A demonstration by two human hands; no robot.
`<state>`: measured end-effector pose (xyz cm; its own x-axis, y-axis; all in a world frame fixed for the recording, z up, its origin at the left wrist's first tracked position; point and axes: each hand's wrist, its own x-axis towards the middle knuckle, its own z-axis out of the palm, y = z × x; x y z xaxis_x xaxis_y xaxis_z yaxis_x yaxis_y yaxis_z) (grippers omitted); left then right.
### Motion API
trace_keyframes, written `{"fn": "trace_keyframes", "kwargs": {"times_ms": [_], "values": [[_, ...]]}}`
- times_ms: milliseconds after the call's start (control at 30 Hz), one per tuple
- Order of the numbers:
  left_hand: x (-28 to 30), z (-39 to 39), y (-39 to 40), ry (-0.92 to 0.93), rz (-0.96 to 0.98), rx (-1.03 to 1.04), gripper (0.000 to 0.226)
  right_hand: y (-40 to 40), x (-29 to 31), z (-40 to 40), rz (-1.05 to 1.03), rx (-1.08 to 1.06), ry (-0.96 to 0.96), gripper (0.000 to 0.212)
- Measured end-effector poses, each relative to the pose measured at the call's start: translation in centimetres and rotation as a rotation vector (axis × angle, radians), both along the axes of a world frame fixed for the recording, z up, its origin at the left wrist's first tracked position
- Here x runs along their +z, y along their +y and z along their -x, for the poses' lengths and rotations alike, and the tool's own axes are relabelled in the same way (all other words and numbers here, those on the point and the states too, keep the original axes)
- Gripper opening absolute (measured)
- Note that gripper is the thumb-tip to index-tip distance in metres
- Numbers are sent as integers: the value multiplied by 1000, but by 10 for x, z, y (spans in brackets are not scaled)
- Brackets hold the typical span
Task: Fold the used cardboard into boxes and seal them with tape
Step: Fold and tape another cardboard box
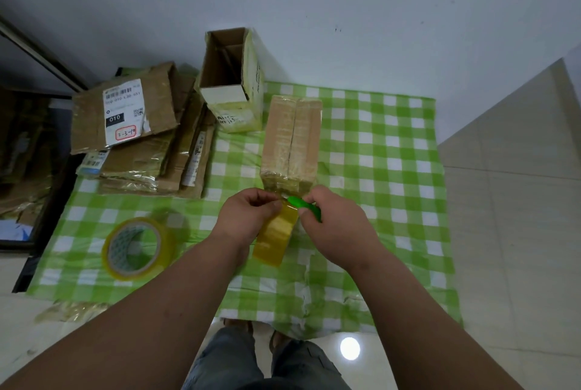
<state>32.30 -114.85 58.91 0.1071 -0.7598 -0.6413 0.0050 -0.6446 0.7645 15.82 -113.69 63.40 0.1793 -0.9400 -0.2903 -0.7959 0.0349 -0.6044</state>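
A folded brown cardboard box (290,146) lies on the green checked cloth (393,169), its top flaps meeting along a centre seam under clear tape. Just in front of its near end, my left hand (248,216) grips a yellowish tape roll (275,235), which hangs below the fingers. My right hand (333,221) holds a small green cutter (303,205) against the tape where it leaves the roll.
A second tape roll (138,248) lies on the cloth at the left. Flattened used cardboard (147,138) is stacked at the back left. An open yellow-taped box (232,81) stands behind, against the wall. Tiled floor surrounds the cloth; my legs are below.
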Motion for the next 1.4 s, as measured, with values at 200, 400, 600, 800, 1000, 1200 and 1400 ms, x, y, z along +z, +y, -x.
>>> {"fn": "trace_keyframes", "kwargs": {"times_ms": [200, 400, 600, 800, 1000, 1200, 1400], "values": [[0, 1, -1, -17, 11, 12, 8, -5, 2, -9, -18, 4, 28, 22], [-2, 2, -3, -43, 7, 4, 7, -9, 5, -15, -28, 33, 74, 22], [-4, 5, -5, -36, -3, 6, 6, -15, 5, -20, -7, 64, 148, 19], [-4, 2, -7, -68, 0, -21, 4, -16, 9, -12, -25, 38, 150, 20], [-4, -1, -10, -85, -13, -40, 9, -12, 1, 15, -52, -43, 240, 14], [1, -1, -9, -17, -40, -63, 4, 0, -30, 34, -202, -224, 229, 18], [6, -4, -4, 7, -27, -114, 13, 8, -48, 28, -278, -216, 305, 45]]}}
